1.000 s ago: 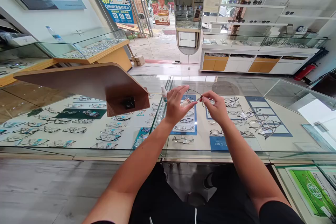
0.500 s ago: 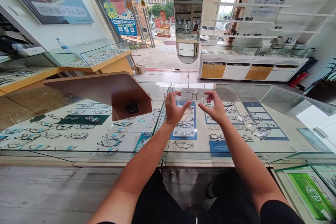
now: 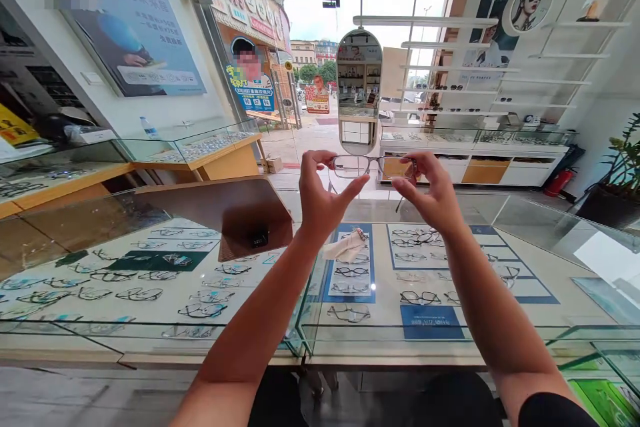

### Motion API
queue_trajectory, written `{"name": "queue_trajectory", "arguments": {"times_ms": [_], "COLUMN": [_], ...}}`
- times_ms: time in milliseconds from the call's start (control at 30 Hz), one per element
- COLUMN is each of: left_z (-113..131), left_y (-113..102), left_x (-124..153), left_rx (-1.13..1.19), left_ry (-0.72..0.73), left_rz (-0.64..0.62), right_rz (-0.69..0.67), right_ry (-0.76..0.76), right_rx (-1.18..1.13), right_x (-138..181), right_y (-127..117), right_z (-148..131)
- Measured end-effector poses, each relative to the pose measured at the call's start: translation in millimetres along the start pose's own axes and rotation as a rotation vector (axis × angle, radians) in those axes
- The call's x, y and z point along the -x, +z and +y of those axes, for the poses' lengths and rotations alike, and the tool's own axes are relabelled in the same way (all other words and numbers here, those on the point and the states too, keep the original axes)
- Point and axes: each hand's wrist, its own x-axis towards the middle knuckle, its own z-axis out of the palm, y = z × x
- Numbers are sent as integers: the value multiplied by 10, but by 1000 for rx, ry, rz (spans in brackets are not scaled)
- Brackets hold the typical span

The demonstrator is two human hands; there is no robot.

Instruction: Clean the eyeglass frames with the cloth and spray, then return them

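A pair of eyeglasses (image 3: 351, 165) with a thin dark frame is held up above the glass counter, lenses facing across the room. My left hand (image 3: 323, 193) grips its left end between the fingers, thumb stretched out below the lens. At the other end, my right hand (image 3: 427, 190) pinches the frame near the hinge, its thumb also pointing inward. One thin temple arm shows below the right lens. Under the hands, a crumpled pale cloth (image 3: 346, 246) lies on the countertop over displayed glasses.
The glass display counter (image 3: 380, 347) holds rows of eyeglasses and a blue card (image 3: 431, 322). A brown board-like panel (image 3: 215, 207) stands tilted on the left. An oval mirror (image 3: 358, 93) stands beyond the counter. A potted plant (image 3: 615, 173) is at right.
The head view has tilted upward, so the counter sits lower in the picture. Both hands have raised the eyeglasses, which now appear in front of the mirror's lower part.
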Motion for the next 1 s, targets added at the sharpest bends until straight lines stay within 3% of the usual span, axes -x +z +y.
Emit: {"name": "queue_trajectory", "arguments": {"times_ms": [100, 233, 400, 600, 1000], "left_z": [258, 456, 439, 386, 501], "left_y": [-93, -118, -42, -47, 10], "left_x": [-338, -429, -318, -338, -291], "left_rx": [-13, -18, -43, -120, -167], "left_ry": [40, -15, -90, -71, -21], "left_rz": [8, 32, 36, 43, 109], "right_rz": [57, 162, 169, 127, 71], "right_ry": [-67, -43, 22, 20, 22], "right_rx": [44, 76, 94, 172, 187], "right_x": [-185, -189, -97, -97, -53], "right_y": [-161, -131, -52, -67, -118], "right_z": [-272, -390, -326, -325, -233]}}
